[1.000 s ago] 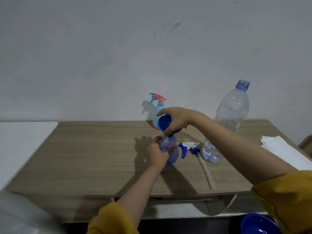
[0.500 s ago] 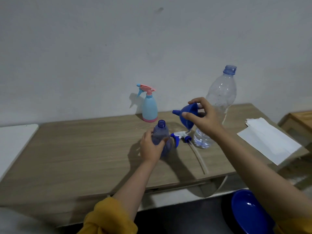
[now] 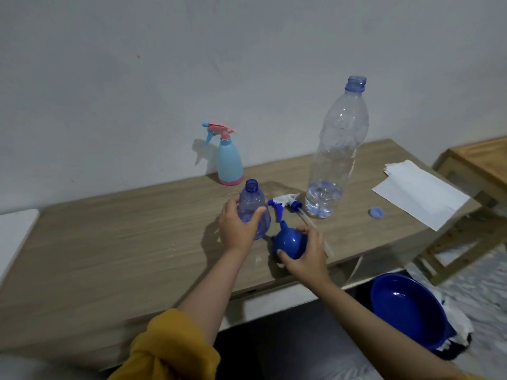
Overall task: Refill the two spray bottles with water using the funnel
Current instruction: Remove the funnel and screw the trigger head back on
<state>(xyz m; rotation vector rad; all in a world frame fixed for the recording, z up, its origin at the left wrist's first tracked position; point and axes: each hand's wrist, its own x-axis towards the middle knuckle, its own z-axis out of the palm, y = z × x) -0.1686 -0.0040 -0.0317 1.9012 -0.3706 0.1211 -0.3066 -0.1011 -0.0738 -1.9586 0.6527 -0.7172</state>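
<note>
My left hand (image 3: pixel 238 228) grips a translucent blue spray bottle (image 3: pixel 253 207) that stands uncapped on the wooden table (image 3: pixel 123 242). Just right of it my right hand (image 3: pixel 307 256) holds the blue funnel (image 3: pixel 289 242) upside down at the table surface, spout pointing up. The blue bottle's white-and-blue spray head (image 3: pixel 284 203) lies on its side behind the funnel, its tube trailing toward the table's front edge. A light-blue spray bottle with a pink trigger (image 3: pixel 229 160) stands by the wall, cap on. A tall clear water bottle (image 3: pixel 336 160) stands open, with a little water at the bottom.
The water bottle's blue cap (image 3: pixel 375 212) lies on the table to the right, near a stack of white paper (image 3: pixel 419 193). A blue basin (image 3: pixel 408 308) sits on the floor below the table's right end. A wooden stool (image 3: pixel 477 165) stands at the far right.
My right hand has brought the funnel down from in front of the water bottle to the table beside the blue spray bottle. My left hand keeps its hold on that bottle.
</note>
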